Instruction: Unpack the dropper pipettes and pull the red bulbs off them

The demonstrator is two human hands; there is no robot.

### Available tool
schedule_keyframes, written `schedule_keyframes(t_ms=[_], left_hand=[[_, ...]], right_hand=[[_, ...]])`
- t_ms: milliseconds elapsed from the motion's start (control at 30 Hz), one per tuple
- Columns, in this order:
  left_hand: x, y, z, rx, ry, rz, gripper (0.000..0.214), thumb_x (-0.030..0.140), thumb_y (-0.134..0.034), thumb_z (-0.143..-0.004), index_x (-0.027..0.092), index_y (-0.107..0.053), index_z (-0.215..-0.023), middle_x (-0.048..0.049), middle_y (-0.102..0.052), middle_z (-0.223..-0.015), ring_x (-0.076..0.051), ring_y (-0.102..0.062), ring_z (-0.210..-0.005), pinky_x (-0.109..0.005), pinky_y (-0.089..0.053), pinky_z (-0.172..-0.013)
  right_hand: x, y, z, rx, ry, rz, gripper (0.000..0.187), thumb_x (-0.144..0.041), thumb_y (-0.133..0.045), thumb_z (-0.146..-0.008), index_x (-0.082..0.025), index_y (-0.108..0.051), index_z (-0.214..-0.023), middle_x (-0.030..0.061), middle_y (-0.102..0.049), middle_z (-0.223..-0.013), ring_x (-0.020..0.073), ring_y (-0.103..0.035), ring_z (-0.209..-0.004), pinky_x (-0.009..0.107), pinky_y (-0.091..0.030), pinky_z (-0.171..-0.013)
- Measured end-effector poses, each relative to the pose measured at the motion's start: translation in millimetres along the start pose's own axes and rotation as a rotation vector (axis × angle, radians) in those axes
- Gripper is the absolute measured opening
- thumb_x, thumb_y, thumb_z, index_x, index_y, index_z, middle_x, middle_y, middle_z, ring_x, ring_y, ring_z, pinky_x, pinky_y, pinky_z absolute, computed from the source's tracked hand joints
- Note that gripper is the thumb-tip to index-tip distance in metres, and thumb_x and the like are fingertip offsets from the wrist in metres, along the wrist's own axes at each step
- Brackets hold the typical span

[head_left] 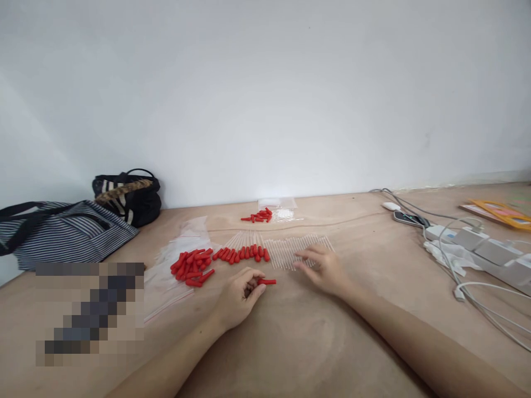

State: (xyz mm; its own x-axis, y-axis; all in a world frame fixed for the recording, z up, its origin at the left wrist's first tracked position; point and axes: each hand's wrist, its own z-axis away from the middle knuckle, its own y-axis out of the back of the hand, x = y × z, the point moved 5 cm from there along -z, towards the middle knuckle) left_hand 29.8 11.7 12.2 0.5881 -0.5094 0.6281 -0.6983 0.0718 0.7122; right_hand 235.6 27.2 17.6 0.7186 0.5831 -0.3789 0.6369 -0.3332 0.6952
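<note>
My left hand (243, 293) is closed around a red rubber dropper bulb (269, 282), whose narrow neck points to the right. Over a row of thin glass tubes (286, 253) is my right hand (323, 270), thumb and fingers apart; whether the fingertips touch a tube I cannot tell. Left of the bare tubes lies a row of droppers (243, 253), glass tubes with red bulbs on their near ends. A pile of loose red bulbs (193, 264) rests on clear plastic bags (166, 282), just beyond my left forearm.
Farther back lie a few small red bulbs (261, 215), short glass tubes (286, 214) and a clear bag (274, 203). A striped bag (74, 232) and a black bag (141, 204) stand at the left. Chargers (468, 237), cables and a yellow-edged item (501, 213) occupy the right.
</note>
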Motion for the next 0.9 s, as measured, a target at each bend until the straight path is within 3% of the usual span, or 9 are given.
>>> schedule_keyframes(t_ms=[133, 233, 333, 433, 500, 567, 700, 900], left_hand=[[10.4, -16.6, -3.4, -0.011, 0.001, 0.074, 0.011, 0.024, -0.048, -0.08, 0.018, -0.053, -0.087, -0.0002, -0.056, -0.071, -0.012, -0.054, -0.062, -0.023, -0.045, -0.055], [14.4, -20.5, -6.7, 0.022, -0.035, 0.074, 0.011, 0.025, -0.048, -0.08, 0.018, -0.053, -0.086, -0.0012, -0.058, -0.075, -0.013, -0.055, -0.065, -0.024, -0.045, -0.058], [8.2, -5.9, -13.3, 0.201, -0.037, -0.114, 0.014, 0.03, -0.05, -0.079, 0.017, -0.054, -0.085, -0.0042, -0.06, -0.082, -0.017, -0.055, -0.078, -0.03, -0.044, -0.071], [-5.2, 14.5, -23.6, 0.359, 0.085, -0.419, 0.018, 0.035, -0.052, -0.077, 0.018, -0.057, -0.08, -0.0063, -0.062, -0.084, -0.023, -0.054, -0.085, -0.038, -0.039, -0.078], [-12.8, 22.6, -32.3, 0.368, 0.169, -0.59, 0.021, 0.039, -0.053, -0.075, 0.019, -0.058, -0.077, -0.0066, -0.063, -0.083, -0.026, -0.053, -0.086, -0.041, -0.035, -0.078], [-17.8, 24.7, -41.5, 0.315, 0.218, -0.696, 0.027, 0.046, -0.053, -0.073, 0.019, -0.058, -0.072, -0.007, -0.063, -0.081, -0.028, -0.053, -0.087, -0.042, -0.033, -0.077], [-21.6, 23.0, -54.8, 0.231, 0.264, -0.785, 0.038, 0.054, -0.046, -0.074, 0.019, -0.055, -0.063, -0.0078, -0.063, -0.079, -0.029, -0.053, -0.084, -0.041, -0.032, -0.072], [-19.8, 22.9, -62.7, 0.191, 0.265, -0.768, 0.032, 0.042, -0.046, -0.076, 0.019, -0.057, -0.056, -0.0074, -0.064, -0.071, -0.028, -0.054, -0.083, -0.042, -0.031, -0.073]], right_hand=[[-47.8, -17.1, 9.1, -0.18, 0.23, 0.031, 0.027, -0.042, -0.047, -0.083, -0.027, -0.063, -0.098, 0.0023, -0.065, -0.079, 0.0182, -0.053, -0.073, 0.033, -0.039, -0.065], [-47.7, -18.0, 10.0, -0.204, 0.247, 0.103, 0.024, -0.032, -0.041, -0.087, -0.03, -0.064, -0.095, 0.0001, -0.065, -0.076, 0.017, -0.053, -0.073, 0.033, -0.036, -0.065], [-12.6, -0.9, 3.8, -0.028, 0.077, 0.147, 0.023, -0.032, -0.043, -0.085, -0.03, -0.066, -0.092, 0.0005, -0.064, -0.073, 0.0169, -0.053, -0.072, 0.033, -0.034, -0.067], [46.2, 23.0, 3.1, 0.168, -0.298, 0.239, 0.028, -0.037, -0.044, -0.083, -0.024, -0.068, -0.087, 0.0045, -0.065, -0.079, 0.0183, -0.054, -0.078, 0.032, -0.034, -0.071], [80.2, 33.2, 7.8, 0.195, -0.526, 0.354, 0.031, -0.041, -0.045, -0.081, -0.022, -0.069, -0.084, 0.0067, -0.064, -0.08, 0.022, -0.054, -0.082, 0.034, -0.033, -0.072], [101.9, 34.7, 12.2, 0.125, -0.644, 0.41, 0.032, -0.043, -0.045, -0.08, -0.024, -0.07, -0.084, 0.0074, -0.064, -0.084, 0.0249, -0.053, -0.087, 0.037, -0.033, -0.073], [113.9, 27.0, 16.9, -0.011, -0.686, 0.399, 0.033, -0.044, -0.042, -0.08, -0.027, -0.07, -0.083, 0.0082, -0.064, -0.087, 0.0259, -0.053, -0.089, 0.038, -0.032, -0.072], [104.2, 30.2, 15.1, 0.123, -0.664, 0.421, 0.034, -0.042, -0.04, -0.08, -0.024, -0.069, -0.083, 0.0087, -0.061, -0.088, 0.0246, -0.051, -0.088, 0.039, -0.029, -0.073]])
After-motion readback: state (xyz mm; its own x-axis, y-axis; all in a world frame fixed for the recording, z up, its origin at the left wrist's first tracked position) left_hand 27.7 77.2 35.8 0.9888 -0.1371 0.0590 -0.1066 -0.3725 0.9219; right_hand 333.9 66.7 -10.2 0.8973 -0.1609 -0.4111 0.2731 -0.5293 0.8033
